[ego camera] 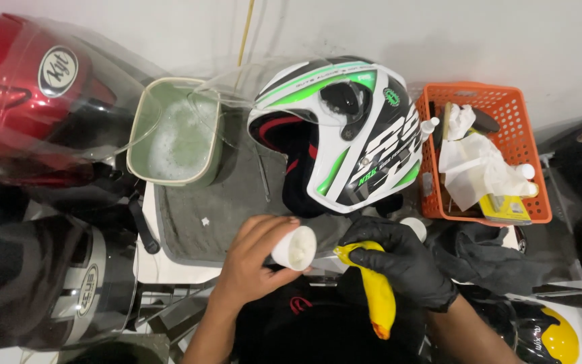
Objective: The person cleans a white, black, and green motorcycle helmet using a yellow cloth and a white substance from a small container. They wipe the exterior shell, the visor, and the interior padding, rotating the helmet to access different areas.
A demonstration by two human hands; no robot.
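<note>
From the head view, the bare left hand [254, 259] has its fingers wrapped around a small white jar [295, 247], tipped so its open mouth faces the right hand; pale cream shows inside. The right hand [402, 259], in a black glove, has its fingers closed on a yellow cloth [377, 291], whose bunched tip sits just beside the jar's mouth. Both are held low over the front of the bench. Behind them, 1 white helmet with green and black markings [345, 131] rests on a grey towel [220, 202]. A green tub of soapy water [178, 131] stands to its left, an orange basket [537, 145] of rags and bottles to its right. Other helmets crowd the edges; a white wall [439, 34] runs behind.
</note>
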